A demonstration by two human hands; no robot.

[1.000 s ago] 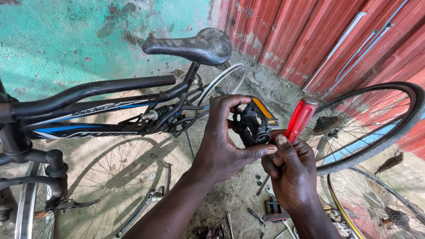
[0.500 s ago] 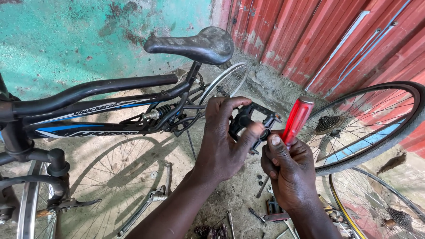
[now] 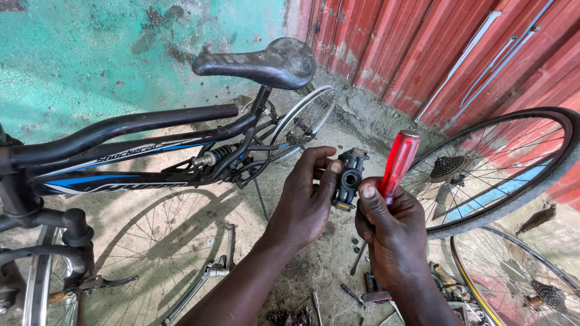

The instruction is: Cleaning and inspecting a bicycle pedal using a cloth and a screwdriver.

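My left hand grips a black bicycle pedal, holding it end-on so its round axle hole faces me. My right hand is closed around a screwdriver with a red handle; the handle sticks up and the metal shaft points down below the fist. The thumb of my right hand rests against the pedal's side. Both hands are held above the concrete ground, right of the bicycle.
A black and blue bicycle with a black saddle stands at left. Loose wheels lean against a red corrugated wall at right. An adjustable wrench and small tools lie on the ground.
The pedal has been turned in my left hand so its axle hole now faces me. The red screwdriver handle has swung more upright, beside the pedal.
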